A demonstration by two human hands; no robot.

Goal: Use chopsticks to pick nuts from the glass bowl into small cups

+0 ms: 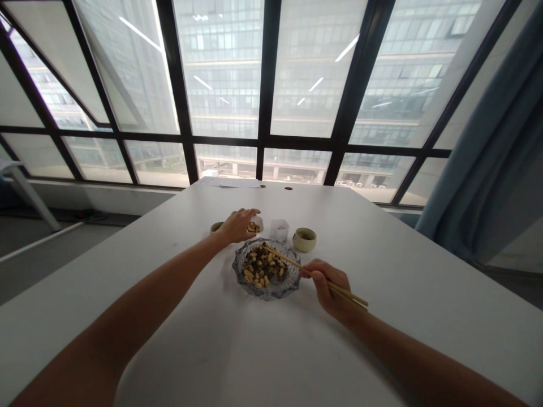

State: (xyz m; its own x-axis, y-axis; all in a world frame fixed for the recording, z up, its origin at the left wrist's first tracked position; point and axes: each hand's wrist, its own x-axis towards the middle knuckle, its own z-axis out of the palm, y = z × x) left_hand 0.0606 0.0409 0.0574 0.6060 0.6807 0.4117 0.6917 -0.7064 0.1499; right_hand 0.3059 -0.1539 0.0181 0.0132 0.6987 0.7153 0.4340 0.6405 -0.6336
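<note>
My right hand [330, 285] grips a pair of wooden chopsticks [292, 261]. Their tips reach into a mix of peanuts and dark bits [261, 267] heaped in a scalloped glass plate [293, 285]. Beyond the plate's left side, my left hand [238, 225] has its thumb and fingers around a small clear cup [259, 224] holding peanuts [253, 227]. To the right of that stands a second clear cup [279, 230], its contents too small to make out. A greenish ceramic cup [304, 240] sits beside it, and another ceramic cup [215, 226] is partly hidden behind my left hand.
All of this rests on a long white table [254, 350]. White paper [229, 182] lies at its far end, near a small round dark spot [288, 188]. Framed windows rise behind, and a blue curtain [479, 152] hangs at the right.
</note>
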